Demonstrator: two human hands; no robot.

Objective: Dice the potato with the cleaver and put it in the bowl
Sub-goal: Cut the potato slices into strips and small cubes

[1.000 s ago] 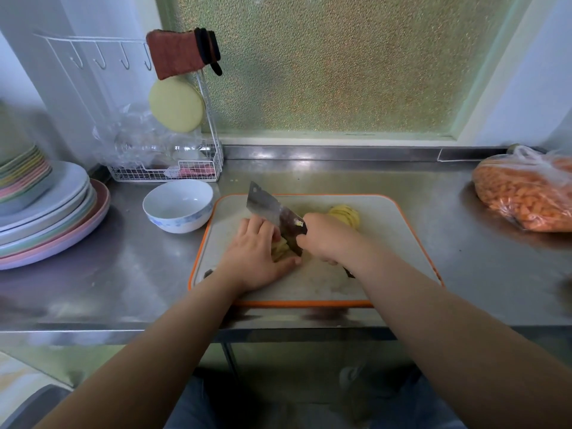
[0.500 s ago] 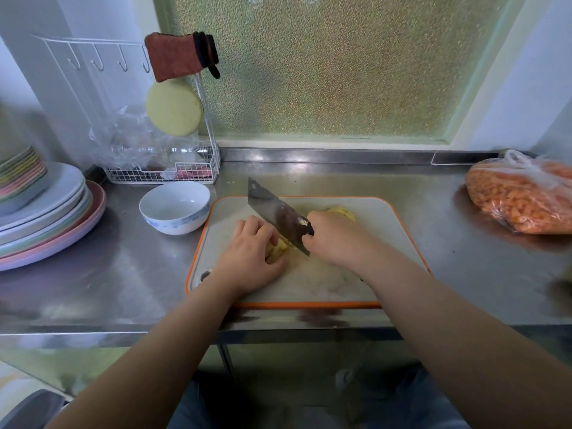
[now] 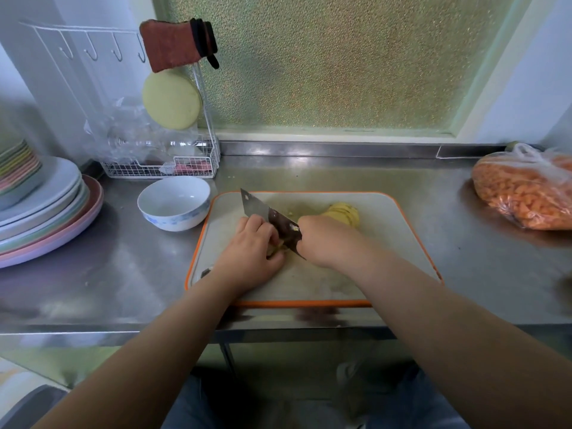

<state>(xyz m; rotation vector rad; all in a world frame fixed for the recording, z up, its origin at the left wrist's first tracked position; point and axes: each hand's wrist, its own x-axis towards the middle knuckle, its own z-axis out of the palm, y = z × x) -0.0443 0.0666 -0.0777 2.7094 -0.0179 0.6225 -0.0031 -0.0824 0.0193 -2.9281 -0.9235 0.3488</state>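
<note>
An orange-rimmed cutting board (image 3: 387,230) lies on the steel counter. My right hand (image 3: 322,239) grips the cleaver (image 3: 266,216) by its hidden handle, blade down against the yellow potato pieces (image 3: 278,247). Those pieces sit under my left hand (image 3: 250,255), whose curled fingers hold them right beside the blade. A stack of potato slices (image 3: 343,213) lies behind my right hand. The white bowl (image 3: 173,202) stands empty just left of the board.
Stacked pastel plates (image 3: 46,218) fill the far left. A white wire rack (image 3: 161,165) with plastic wrap, a green pad and a red mitt stands behind the bowl. A bag of orange food (image 3: 526,193) sits at the right. The counter's front edge (image 3: 93,331) runs below the board.
The cleaver rose off the potato half a second ago and has come down again onto the pieces. My left hand stays on them, and the view has shifted slightly.
</note>
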